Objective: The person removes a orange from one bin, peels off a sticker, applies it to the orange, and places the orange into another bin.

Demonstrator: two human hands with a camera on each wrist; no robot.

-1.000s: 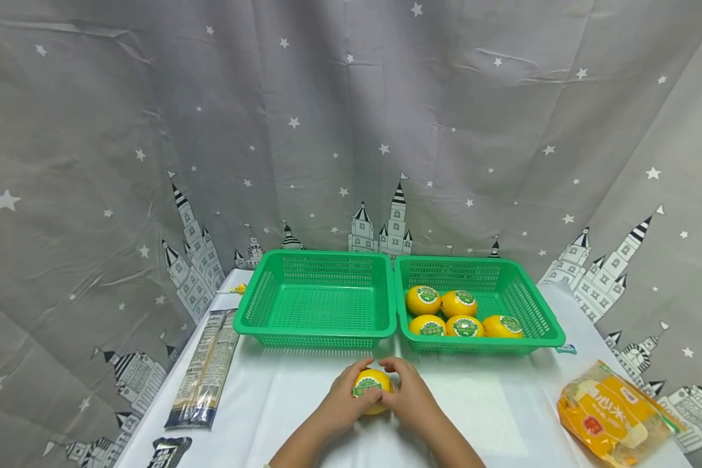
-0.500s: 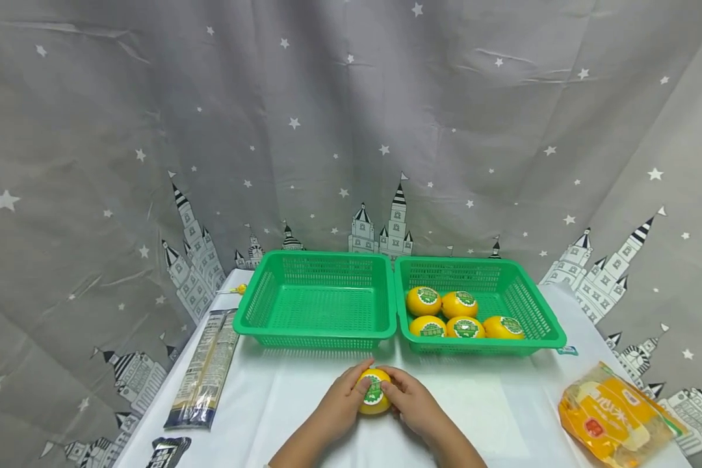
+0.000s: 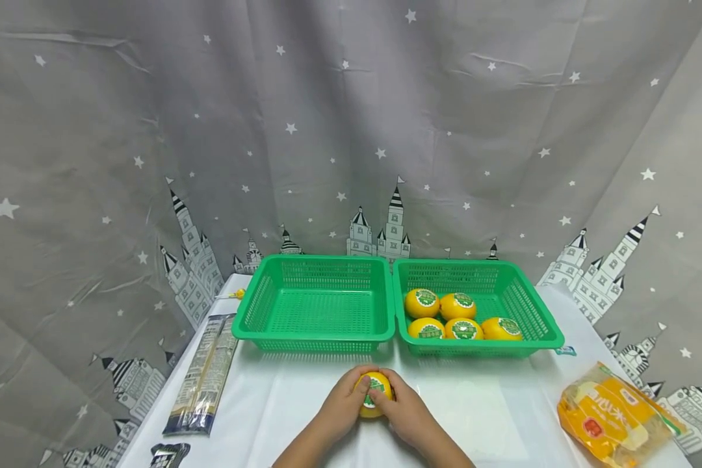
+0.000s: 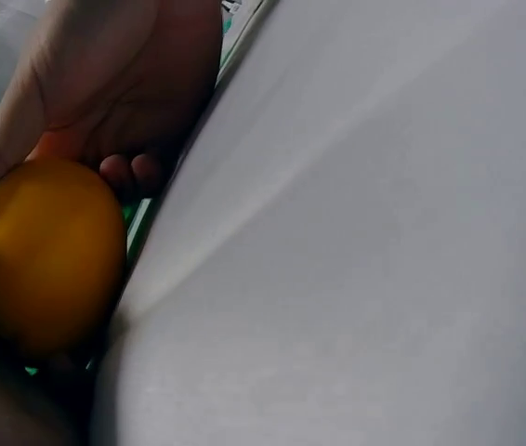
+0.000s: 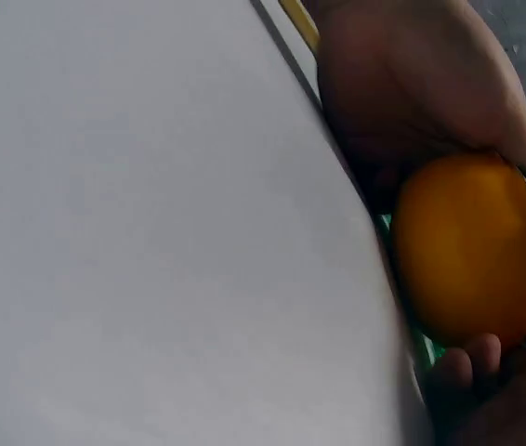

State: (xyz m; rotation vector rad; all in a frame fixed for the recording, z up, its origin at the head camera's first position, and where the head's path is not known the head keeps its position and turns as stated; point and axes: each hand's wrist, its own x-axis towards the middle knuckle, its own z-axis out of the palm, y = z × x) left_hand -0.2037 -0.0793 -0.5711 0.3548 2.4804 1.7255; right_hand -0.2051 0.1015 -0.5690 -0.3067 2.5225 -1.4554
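Between both hands, just over or on the white cloth in front of the baskets, is a yellow lemon (image 3: pixel 384 383) with a green and white label facing up. My left hand (image 3: pixel 340 404) grips its left side, and my right hand (image 3: pixel 408 408) grips the right side. Both thumbs press on the label. From below, the left wrist view shows the lemon's plain side (image 4: pixel 54 255) against the palms; the right wrist view has the lemon (image 5: pixel 472 246) between curled fingers. Several labelled lemons (image 3: pixel 464 329) lie in the right green basket (image 3: pixel 517 286).
A bare-bottomed green basket (image 3: pixel 322 312) adjoins the right one. Along the left lies a long printed packet (image 3: pixel 201 377), near a small black packet (image 3: pixel 168 455) and a yellow item (image 3: pixel 240 294). An orange snack bag (image 3: pixel 611 416) rests at the right edge. A grey curtain (image 3: pixel 351 130) hangs behind.
Both hands have turned the lemon, so its label is tilted differently. The fingers have closed more snugly around it. The head view has shifted slightly.
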